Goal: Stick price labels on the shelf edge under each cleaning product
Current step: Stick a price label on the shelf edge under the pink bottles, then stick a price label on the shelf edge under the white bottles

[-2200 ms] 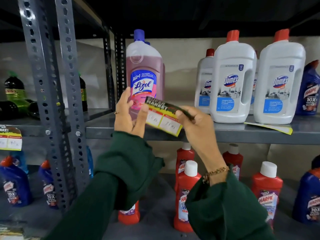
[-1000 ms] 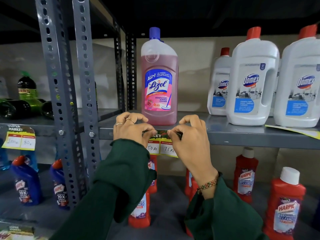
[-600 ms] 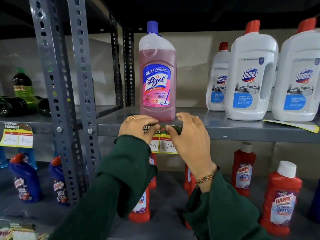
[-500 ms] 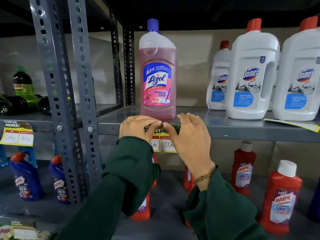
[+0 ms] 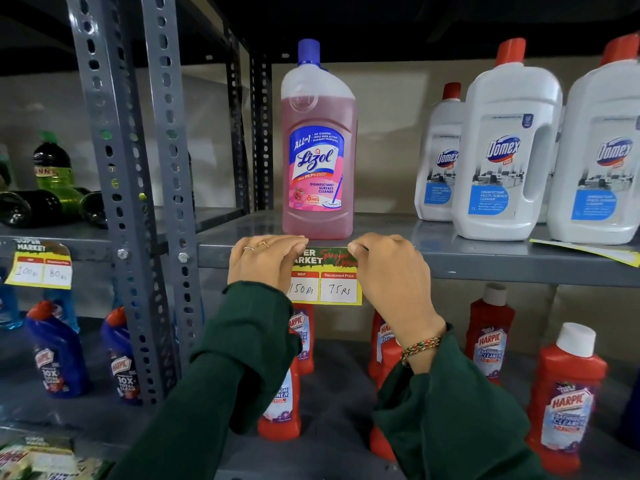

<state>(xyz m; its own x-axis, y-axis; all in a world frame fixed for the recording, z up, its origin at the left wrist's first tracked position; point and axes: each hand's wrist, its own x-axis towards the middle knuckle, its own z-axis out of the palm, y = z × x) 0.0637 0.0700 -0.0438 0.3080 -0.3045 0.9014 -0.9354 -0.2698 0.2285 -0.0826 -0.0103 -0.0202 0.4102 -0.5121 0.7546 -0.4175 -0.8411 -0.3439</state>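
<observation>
Pressing: both hands hold 1 label flat against the shelf front, where 2.2 s ago it was still held in the air in front of the bottle.
Sleeves: 2 dark green fabric cuffs [image 5: 256, 341] fill the near foreground, reaching up to the shelf.
Left hand: the left hand [image 5: 265, 261], with rings on 2 fingers, lies curled over the label's upper left corner, fingertips pushing it onto the metal.
Right hand: the right hand [image 5: 388, 268], a braided bracelet at its wrist, pinches and presses the upper right corner.
Label: the yellow and green paper price label [image 5: 327, 278] reads 150 and 75 in its 2 white boxes; its green top strip sits on the grey metal shelf edge [image 5: 485, 266] and its lower part hangs below it.
Product: the pink Lizol surface cleaner bottle with a blue cap [image 5: 318, 147] stands directly above the label, so the placement looks right.
Change: since 0.5 s ago the hands have spread apart, baring the printed header; I judge this label nearly fixed.
Remaining: the white Domex bottles with red caps [image 5: 505, 147] further right show no label beneath them; a loose yellow paper strip [image 5: 588, 251] lies on the shelf there.
Done: another yellow price label [image 5: 41, 268] hangs on the neighbouring shelf to the left.
</observation>
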